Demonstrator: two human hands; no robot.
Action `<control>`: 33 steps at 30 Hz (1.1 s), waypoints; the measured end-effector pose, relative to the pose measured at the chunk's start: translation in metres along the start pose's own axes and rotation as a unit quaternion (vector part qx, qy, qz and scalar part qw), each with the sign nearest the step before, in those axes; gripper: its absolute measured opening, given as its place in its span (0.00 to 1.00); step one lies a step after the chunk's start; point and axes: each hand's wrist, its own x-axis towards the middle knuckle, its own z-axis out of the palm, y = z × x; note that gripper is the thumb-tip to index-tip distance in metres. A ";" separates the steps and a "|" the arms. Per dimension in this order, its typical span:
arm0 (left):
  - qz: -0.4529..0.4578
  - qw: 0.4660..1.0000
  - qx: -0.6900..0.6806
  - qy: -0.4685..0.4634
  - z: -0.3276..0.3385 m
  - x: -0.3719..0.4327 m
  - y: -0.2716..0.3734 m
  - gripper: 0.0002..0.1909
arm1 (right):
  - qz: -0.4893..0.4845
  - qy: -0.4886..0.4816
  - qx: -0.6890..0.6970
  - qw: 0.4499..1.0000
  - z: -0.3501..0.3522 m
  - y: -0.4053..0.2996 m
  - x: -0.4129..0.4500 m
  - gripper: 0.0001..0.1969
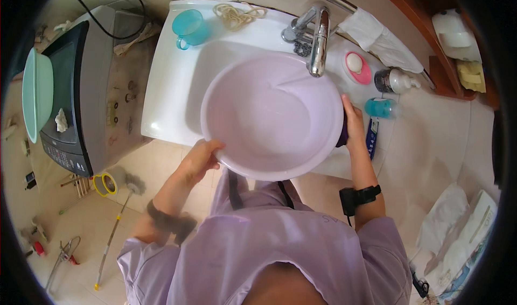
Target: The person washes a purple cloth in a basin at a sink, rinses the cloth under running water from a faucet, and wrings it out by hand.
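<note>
A large pale lilac plastic basin (pixel 254 151) is held over the white sink (pixel 167 107), its near rim in front of my waist. My left hand (pixel 200 159) grips its lower left rim, thumb on top. On the other side, my right hand (pixel 353 123) holds the right edge, and part of a dark purple thing (pixel 343 133) shows between hand and basin. Clear water seems to lie in the basin, though its depth is hard to judge. The chrome faucet (pixel 319 46) reaches over the basin's far right rim. Whether water runs from it is unclear.
A turquoise cup (pixel 189 28) and a coiled cord (pixel 238 16) lie at the sink's back. To the right are a pink soap dish (pixel 365 75), a pump bottle (pixel 394 81), a blue bottle (pixel 379 108) and a toothpaste tube (pixel 372 137). A washing machine (pixel 93 91) bears a mint basin (pixel 38 95).
</note>
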 end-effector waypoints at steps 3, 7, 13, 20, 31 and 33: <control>-0.033 0.998 0.013 -0.046 -0.004 0.032 -0.005 0.14 | 0.002 0.077 -0.050 0.996 -0.020 -0.021 -0.011 0.25; -0.022 0.993 0.047 -0.101 -0.002 0.073 -0.014 0.14 | -0.125 -0.061 -0.177 0.974 -0.037 -0.046 -0.019 0.20; 0.029 0.988 0.141 -0.056 0.018 0.110 -0.022 0.19 | -0.342 -0.112 -0.232 0.904 -0.032 -0.074 -0.055 0.12; 0.159 0.983 0.088 0.034 0.024 0.147 -0.015 0.19 | -0.439 -0.074 -0.287 0.848 -0.033 -0.054 -0.046 0.12; 0.441 0.790 0.281 0.319 0.006 0.015 0.051 0.16 | -0.339 -0.078 -0.229 0.909 0.023 0.061 0.036 0.13; 0.505 0.742 0.298 0.325 0.015 -0.020 0.066 0.16 | -0.291 -0.110 -0.197 0.930 0.043 0.078 0.046 0.13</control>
